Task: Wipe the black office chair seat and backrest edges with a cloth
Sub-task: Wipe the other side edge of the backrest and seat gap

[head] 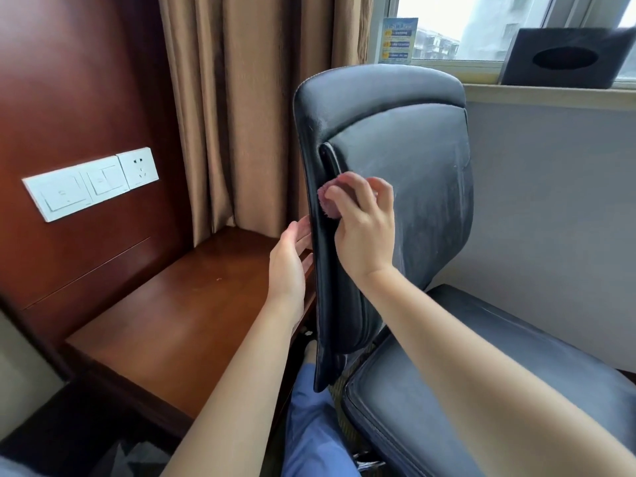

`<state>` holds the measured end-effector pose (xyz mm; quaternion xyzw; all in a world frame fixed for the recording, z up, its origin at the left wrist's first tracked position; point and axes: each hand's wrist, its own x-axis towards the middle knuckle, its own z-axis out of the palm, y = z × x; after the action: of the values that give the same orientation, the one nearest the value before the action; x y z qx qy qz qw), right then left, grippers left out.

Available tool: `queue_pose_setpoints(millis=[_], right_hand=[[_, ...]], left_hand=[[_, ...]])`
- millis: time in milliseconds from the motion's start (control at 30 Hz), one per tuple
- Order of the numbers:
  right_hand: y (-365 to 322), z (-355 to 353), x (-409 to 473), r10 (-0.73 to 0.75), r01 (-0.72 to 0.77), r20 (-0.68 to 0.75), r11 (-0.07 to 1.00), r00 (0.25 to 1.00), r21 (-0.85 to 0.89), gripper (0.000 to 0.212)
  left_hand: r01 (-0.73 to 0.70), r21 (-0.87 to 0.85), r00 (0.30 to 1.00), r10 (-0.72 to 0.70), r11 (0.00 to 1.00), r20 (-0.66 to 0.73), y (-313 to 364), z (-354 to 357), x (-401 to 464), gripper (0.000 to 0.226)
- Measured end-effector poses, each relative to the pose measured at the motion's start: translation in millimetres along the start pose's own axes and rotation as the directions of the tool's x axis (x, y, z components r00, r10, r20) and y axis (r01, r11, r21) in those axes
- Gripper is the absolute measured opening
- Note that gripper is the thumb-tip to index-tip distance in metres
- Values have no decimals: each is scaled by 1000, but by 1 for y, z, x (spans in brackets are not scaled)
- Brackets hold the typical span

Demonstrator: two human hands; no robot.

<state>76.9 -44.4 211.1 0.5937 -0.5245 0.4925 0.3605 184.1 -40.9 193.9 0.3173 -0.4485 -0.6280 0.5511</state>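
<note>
Bare forearms [261, 366], no sleeves; blue trousers [309, 425] on the leg.

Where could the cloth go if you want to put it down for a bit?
The brown wooden desk top is bare between the white wall switches, the tan curtain and the black leather chair backrest. The black chair seat also looks free. The windowsill corner is crowded by the dark tissue box.

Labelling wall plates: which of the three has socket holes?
The rightmost plate, nearest the curtain; the other two plates are flat switches.
</note>
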Motion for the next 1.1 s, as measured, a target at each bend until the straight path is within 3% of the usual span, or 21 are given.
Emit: queue_pose_setpoints(millis=[133,300,533,633,800,867,967,1033,1100], right_hand=[[7,-1,-27,5,-4,34,1000,999,-30,31],[14,-21,-124,-180,203,150,967,972,-153,54],[12,-9,-80,100,-98,39,994,994,-54,34],[16,-4,-105,28,-25,42,997,999,-77,36],[23,0,-206,37,-2,299,993,954,-117,31],[20,-1,-202,-48,86,278,988,959,-126,25],[11,-5,-161,-37,45,99,996,994,-78,20],[16,-5,-144,-18,21,25,996,1000,-87,28],[23,-4,-147,-79,88,83,989,993,-117,34]], left_hand=[[20,17,999,-21,1000,32,-13,-5,-8,38],[34,66,997,-38,997,62,-35,-13,-19,31],[66,99,998,-67,993,4,-52,-21,-16,38],[81,110,997,-82,991,7,-57,-24,-17,38],[117,128,992,-122,985,34,-78,-34,-19,35],[148,150,987,-155,978,37,-87,-39,-20,37],[202,166,978,-207,965,15,-95,-45,-19,41],[225,170,973,-229,959,1,-97,-49,-15,43],[233,179,972,-237,956,-1,-98,-52,-11,45]])
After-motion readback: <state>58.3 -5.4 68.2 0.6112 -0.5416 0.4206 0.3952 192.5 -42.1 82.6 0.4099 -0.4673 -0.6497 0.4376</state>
